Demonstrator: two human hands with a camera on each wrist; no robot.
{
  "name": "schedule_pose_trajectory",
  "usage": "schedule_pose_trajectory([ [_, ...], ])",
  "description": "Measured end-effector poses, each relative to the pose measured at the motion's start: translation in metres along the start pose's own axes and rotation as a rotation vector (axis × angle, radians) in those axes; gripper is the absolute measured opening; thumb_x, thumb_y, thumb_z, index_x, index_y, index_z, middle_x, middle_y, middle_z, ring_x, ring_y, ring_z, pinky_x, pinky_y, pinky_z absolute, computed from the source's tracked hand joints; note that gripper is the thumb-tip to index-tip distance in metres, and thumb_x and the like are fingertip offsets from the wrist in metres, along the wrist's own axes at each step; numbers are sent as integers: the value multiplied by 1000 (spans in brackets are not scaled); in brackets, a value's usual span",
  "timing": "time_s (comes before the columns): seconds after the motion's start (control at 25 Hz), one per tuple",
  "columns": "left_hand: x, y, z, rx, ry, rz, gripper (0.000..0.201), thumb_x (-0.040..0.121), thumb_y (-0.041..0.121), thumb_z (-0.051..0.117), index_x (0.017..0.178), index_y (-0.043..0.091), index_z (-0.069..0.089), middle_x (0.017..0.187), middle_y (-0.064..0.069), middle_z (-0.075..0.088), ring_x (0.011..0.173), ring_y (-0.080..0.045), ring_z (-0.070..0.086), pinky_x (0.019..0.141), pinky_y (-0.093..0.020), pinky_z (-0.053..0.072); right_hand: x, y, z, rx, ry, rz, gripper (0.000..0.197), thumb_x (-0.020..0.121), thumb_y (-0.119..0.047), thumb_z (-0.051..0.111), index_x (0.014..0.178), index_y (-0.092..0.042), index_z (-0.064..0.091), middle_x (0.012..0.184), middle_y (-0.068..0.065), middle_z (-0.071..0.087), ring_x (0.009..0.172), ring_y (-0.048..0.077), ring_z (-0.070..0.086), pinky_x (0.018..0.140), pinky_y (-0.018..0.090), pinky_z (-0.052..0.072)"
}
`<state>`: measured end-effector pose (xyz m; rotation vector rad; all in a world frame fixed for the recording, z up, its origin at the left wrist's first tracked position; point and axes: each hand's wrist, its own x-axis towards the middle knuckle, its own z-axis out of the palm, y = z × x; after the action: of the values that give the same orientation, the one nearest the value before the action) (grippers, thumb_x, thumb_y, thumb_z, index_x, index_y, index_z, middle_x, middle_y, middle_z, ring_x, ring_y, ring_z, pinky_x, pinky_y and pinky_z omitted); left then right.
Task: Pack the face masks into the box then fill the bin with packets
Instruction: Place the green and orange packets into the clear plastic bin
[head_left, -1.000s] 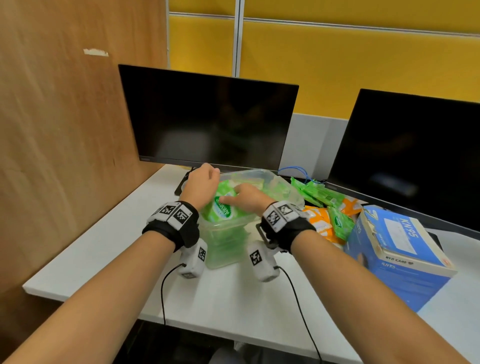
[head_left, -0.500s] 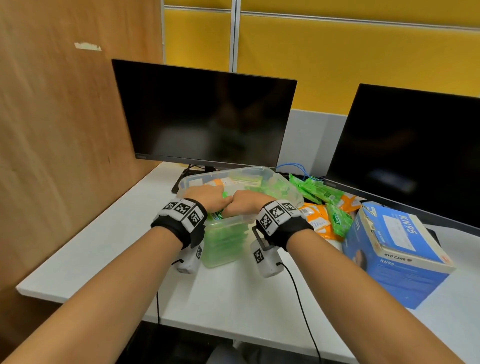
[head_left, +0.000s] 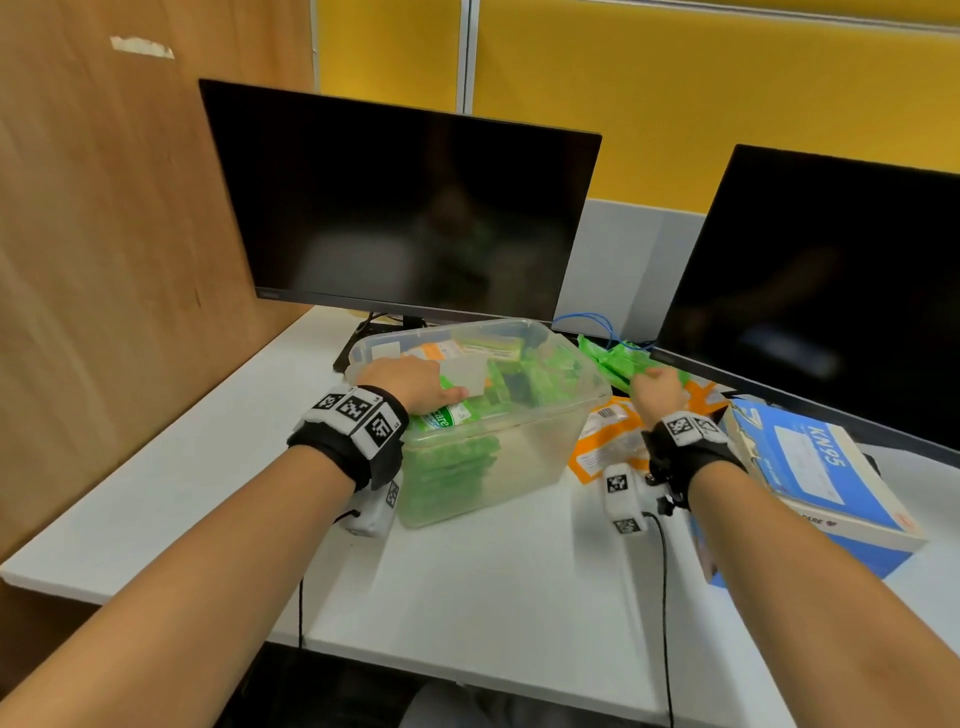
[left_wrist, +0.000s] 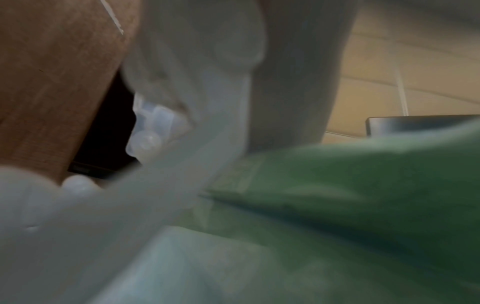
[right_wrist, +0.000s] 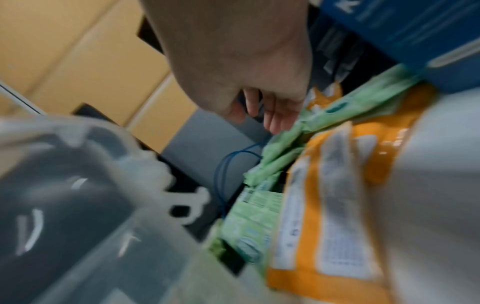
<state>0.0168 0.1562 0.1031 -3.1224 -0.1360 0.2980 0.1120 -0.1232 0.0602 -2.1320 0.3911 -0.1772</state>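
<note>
A clear plastic bin (head_left: 519, 422) stands mid-desk, packed with green packets (head_left: 457, 467). My left hand (head_left: 415, 382) rests on the top green packet (left_wrist: 363, 195) at the bin's near-left corner, thumb lying along it; its fingers are hidden. To the right of the bin, my right hand (head_left: 657, 387) hovers over a loose pile of packets. Its loosely curled fingers (right_wrist: 275, 121) just touch a green packet (right_wrist: 298, 144) and hold nothing. Orange packets (head_left: 602, 441) lie under the wrist. The blue KN95 mask box (head_left: 810, 467) sits at the right, lid down.
Two dark monitors (head_left: 405, 218) (head_left: 831, 291) stand behind the bin and pile. A wooden partition (head_left: 104, 260) walls the left side. A blue cable (head_left: 597, 322) loops behind the packets. White desk surface (head_left: 493, 571) stretches in front of the bin to the near edge.
My right hand left the bin and moved right to the loose packet pile. My left hand stayed on the packets in the bin.
</note>
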Motion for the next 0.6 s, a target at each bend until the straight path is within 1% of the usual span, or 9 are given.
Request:
schedule_pose_trajectory([
  [0.08, 5, 0, 0, -9, 19, 20, 69, 91, 68, 28, 139, 20, 41, 142, -6, 50, 125, -26, 51, 99, -42, 43, 6, 14, 20, -203, -162, -109, 37, 92, -19, 54, 127, -10, 52, 123, 14, 58, 112, 30, 55, 88, 32, 42],
  [0.16, 10, -2, 1, -31, 23, 40, 67, 91, 68, 30, 142, 26, 38, 144, -3, 48, 127, -25, 49, 101, -43, 43, -6, 13, 32, -345, -307, -253, 38, 96, -18, 51, 133, -8, 49, 129, 15, 56, 116, 32, 53, 89, 35, 41],
  [0.24, 12, -3, 1, -52, 23, 63, 68, 88, 72, 32, 143, 32, 36, 147, 0, 45, 130, -24, 47, 103, -44, 42, -13, 16, 37, -526, -364, -333, 47, 97, -15, 49, 143, -11, 40, 129, 17, 57, 112, 34, 56, 88, 37, 45],
  [0.28, 13, -3, 1, -61, 27, 72, 70, 85, 74, 34, 142, 34, 36, 147, 1, 45, 130, -23, 47, 103, -45, 42, -18, 19, 39, -712, -368, -350, 54, 95, -15, 49, 147, -13, 32, 130, 16, 56, 111, 33, 57, 87, 37, 47],
  [0.32, 13, -3, 2, -66, 31, 77, 71, 84, 76, 35, 142, 35, 36, 147, 2, 45, 130, -23, 48, 103, -45, 42, -23, 21, 40, -894, -381, -346, 56, 95, -14, 47, 148, -11, 30, 134, 16, 54, 116, 32, 55, 90, 37, 47],
  [0.4, 13, -3, 2, -60, 35, 61, 76, 81, 78, 37, 142, 32, 37, 146, 1, 47, 128, -23, 49, 102, -44, 42, -32, 18, 44, -1115, -422, -343, 46, 95, -6, 40, 141, -1, 40, 138, 20, 49, 124, 31, 51, 98, 37, 43],
  [0.44, 13, -2, 3, -50, 37, 45, 79, 80, 79, 37, 141, 28, 40, 143, 0, 50, 126, -23, 51, 101, -43, 44, -34, 15, 47, -1140, -436, -332, 43, 96, -4, 38, 138, 1, 44, 138, 22, 48, 124, 32, 50, 100, 38, 43],
  [0.52, 13, -1, 2, -36, 43, 23, 80, 79, 80, 38, 130, 20, 52, 131, -3, 59, 115, -23, 57, 94, -41, 47, -33, 11, 47, -1130, -433, -284, 42, 96, -5, 36, 137, 0, 45, 138, 22, 48, 125, 32, 49, 101, 39, 41],
  [0.6, 12, 0, 2, -43, 48, 18, 76, 79, 79, 39, 118, 17, 58, 119, -2, 64, 104, -22, 60, 87, -38, 48, -31, 16, 46, -1113, -441, -280, 46, 95, -8, 37, 140, -1, 41, 142, 22, 44, 128, 33, 46, 102, 40, 39],
])
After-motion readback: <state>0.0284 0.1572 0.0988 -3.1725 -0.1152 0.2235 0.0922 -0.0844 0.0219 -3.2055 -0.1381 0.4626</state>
